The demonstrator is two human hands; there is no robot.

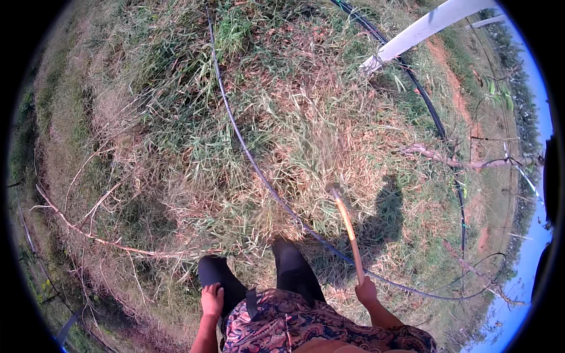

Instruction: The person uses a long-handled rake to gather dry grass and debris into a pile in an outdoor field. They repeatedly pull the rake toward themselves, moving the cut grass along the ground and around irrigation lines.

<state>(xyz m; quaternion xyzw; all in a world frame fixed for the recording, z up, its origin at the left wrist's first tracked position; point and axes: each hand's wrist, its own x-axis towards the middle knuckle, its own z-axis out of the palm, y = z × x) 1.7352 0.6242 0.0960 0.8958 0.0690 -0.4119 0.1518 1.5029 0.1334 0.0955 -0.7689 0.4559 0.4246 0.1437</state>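
Note:
My right hand (366, 290) is wrapped round the lower end of a long wooden-handled tool (348, 226). The tool slants away from me, its small dark head (333, 187) down among cut, dry grass (318, 159). Blur and grass keep the exact shape of that head from showing. My left hand (212, 299) rests on my left thigh, in dark trousers, with nothing in it and the fingers laid over the leg. A thin black hose (259, 170) curves across the ground, passing under or beside the tool's handle close to my right hand.
A white post (424, 32) stands at the far right, beside bundled black hoses (426, 103). Bare branches reach in from the right (465, 160), and a long dry branch (112, 238) lies at left. Thick green grass (176, 112) grows at far left; a tree trunk's shadow-like dark patch (388, 209) falls right of the tool.

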